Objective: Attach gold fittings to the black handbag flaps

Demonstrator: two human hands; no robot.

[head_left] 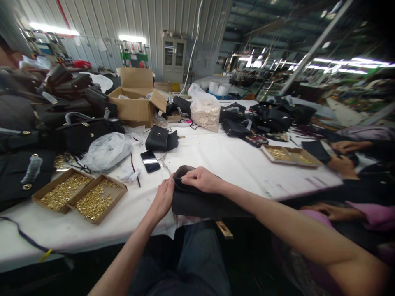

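Head view: worktop [212,154], white-covered, with contents as follows.

Item, black leather-like piece [200,205]: one, at the middle of the worktop's near edge, partly overhanging it; rounded opening on its upper side.

Left hand [164,194]: grip closed on the left end of that piece, thumb and fingertips against its margin.

Right hand [202,179]: grip pinched together on the rim of the opening, fingers curled; exact fingertip contact hidden.

Phone [150,161]: one, dark, lying flat, beyond the left hand.

Small black bag [156,139]: one, with gold-toned clasp, just behind the phone, flap spread to its right.

Cardboard trays [111,206]: two, side by side near the worktop's near left corner, holding small gold-toned fittings [94,201].

Clear plastic wrap [106,152]: crumpled, between the trays and the far edge.

Cardboard box [132,112]: open, by the far edge, left portion.

Plastic sack [206,113]: filled with pale bits, at the far edge, centre.

Shallow tray pair [286,163]: gold-toned contents, toward the right end.

Co-worker's hands [344,165]: beyond that pair, on dark material.
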